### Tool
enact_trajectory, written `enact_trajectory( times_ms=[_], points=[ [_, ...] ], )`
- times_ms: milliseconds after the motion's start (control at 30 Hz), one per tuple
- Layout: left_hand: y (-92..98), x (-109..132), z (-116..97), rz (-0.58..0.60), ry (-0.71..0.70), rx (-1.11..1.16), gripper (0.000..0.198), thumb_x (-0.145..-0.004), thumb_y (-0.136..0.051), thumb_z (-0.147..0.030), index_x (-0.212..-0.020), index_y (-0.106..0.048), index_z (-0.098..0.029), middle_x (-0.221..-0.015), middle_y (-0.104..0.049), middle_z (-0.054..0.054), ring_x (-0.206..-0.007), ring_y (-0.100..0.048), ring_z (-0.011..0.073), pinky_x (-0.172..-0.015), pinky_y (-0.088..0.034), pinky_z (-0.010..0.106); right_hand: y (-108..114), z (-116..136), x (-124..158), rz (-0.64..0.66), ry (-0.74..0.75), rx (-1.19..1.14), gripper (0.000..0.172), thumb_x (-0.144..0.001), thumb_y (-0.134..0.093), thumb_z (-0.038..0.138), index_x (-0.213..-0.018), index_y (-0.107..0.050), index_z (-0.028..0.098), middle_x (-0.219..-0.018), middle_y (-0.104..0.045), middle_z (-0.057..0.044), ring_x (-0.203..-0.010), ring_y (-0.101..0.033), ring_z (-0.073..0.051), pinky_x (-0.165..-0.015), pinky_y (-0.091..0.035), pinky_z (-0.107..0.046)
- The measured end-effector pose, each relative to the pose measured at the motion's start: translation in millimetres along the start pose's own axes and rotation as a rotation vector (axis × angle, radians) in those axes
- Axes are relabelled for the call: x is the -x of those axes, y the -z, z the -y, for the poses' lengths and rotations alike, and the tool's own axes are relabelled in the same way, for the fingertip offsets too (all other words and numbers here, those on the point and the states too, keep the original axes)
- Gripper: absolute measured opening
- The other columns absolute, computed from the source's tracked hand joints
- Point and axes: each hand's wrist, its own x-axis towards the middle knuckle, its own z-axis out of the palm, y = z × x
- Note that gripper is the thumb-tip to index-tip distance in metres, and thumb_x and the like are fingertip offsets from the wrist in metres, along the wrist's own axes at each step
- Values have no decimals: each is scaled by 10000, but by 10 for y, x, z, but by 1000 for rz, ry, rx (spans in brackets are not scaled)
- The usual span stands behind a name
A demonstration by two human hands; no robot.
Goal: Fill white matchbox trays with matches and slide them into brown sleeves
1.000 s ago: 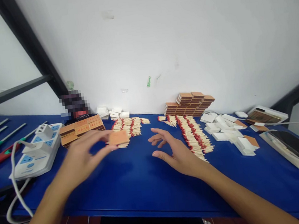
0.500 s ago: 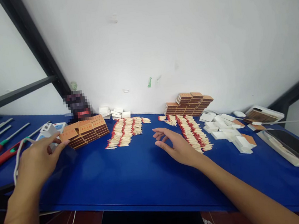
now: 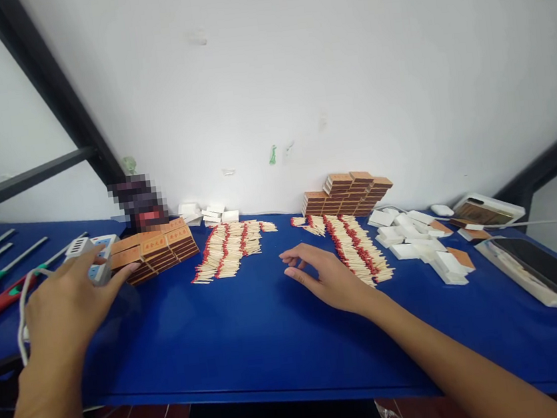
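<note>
My left hand (image 3: 67, 297) is at the left end of a stack of orange-brown matchboxes (image 3: 162, 248). Its thumb is by the stack's front left corner, and the fingers spread apart behind, over a white power strip (image 3: 106, 245). I see no box between them; the fingertips are partly hidden. My right hand (image 3: 321, 274) hovers over the blue table (image 3: 224, 349), palm turned inward, fingers loosely bent and apart, holding nothing. Just beyond it lies a pile of red-tipped matches (image 3: 355, 244). Another pile of matches (image 3: 232, 248) lies between the two hands, farther back.
A second matchbox stack (image 3: 347, 194) stands by the wall. White inner trays (image 3: 412, 237) lie scattered at right, beside a phone (image 3: 551, 268) and a power bank (image 3: 492, 208). More white trays (image 3: 213, 213) sit at the back. Red-handled lighters (image 3: 4, 300) and a cable (image 3: 22, 319) are at left.
My left thumb and fingers have spread wider at the stack's left end. The right hand keeps its pose. The whole view has shifted slightly.
</note>
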Motion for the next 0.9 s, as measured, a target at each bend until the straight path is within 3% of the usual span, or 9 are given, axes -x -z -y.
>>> enact_trajectory(
  times_ms=[67,167,267,367,467,567,700,900],
  points=[
    [38,-38,-128,-112,-59,43,565,-996,-565,-639,-1368,-682,-231,-1159,-785,108,-987,-700,314,-806,-505,365,8,1,3,4,18,20,255,-1099,-561,411,-1260,-680,253,-1192,-742,-93,-1086,-713,-237,-961,-605,-425],
    [33,-224,-535,-119,-274,167,523,-1064,-516,-559,-1333,-723,-160,-1186,-763,152,-1115,-683,320,-959,-524,405,5,-14,4,4,41,48,243,-1105,-551,404,-1230,-692,252,-1170,-739,-90,-1081,-708,-235,-953,-600,-413],
    [-126,-550,-1159,79,-470,255,370,-1094,-493,-399,-1246,-771,-207,-1213,-756,105,-1153,-688,272,-939,-536,359,-1,-42,-8,-12,58,58,232,-1106,-555,390,-1220,-695,244,-1151,-740,-86,-1068,-706,-227,-952,-596,-406],
    [-402,-895,-1751,388,-611,112,337,-1061,-505,-269,-1246,-776,-196,-1267,-729,140,-1133,-701,289,-891,-544,374,14,-72,-30,-40,84,75,218,-1105,-557,374,-1198,-697,235,-1135,-743,-89,-1055,-710,-227,-954,-595,-411],
    [-653,-1124,-2090,472,-659,66,265,-959,-603,-173,-1124,-810,-166,-1239,-739,158,-1117,-704,303,-891,-539,373,55,-97,-44,-57,86,108,206,-1107,-549,361,-1176,-700,241,-1126,-749,-91,-1059,-714,-236,-961,-592,-422],
    [-797,-1209,-2171,505,-675,27,235,-913,-603,-122,-1022,-810,-140,-1215,-739,182,-1091,-702,312,-868,-530,372,100,-121,-44,-71,94,142,201,-1107,-546,353,-1170,-703,245,-1115,-750,-91,-1058,-707,-244,-949,-585,-427],
    [-879,-1231,-2108,515,-687,-2,182,-894,-642,-149,-989,-796,-150,-1213,-727,182,-1107,-674,303,-866,-506,353,136,-172,-53,-97,101,161,196,-1106,-538,336,-1143,-710,248,-1094,-753,-86,-1040,-702,-243,-934,-577,-419],
    [-825,-1260,-2024,477,-702,9,163,-941,-627,-193,-993,-779,-163,-1158,-709,166,-1095,-630,295,-867,-488,359,244,-470,-114,-216,-1,285,153,-1048,-579,265,-982,-713,231,-964,-753,-78,-937,-685,-246,-869,-542,-402]
  ],
)
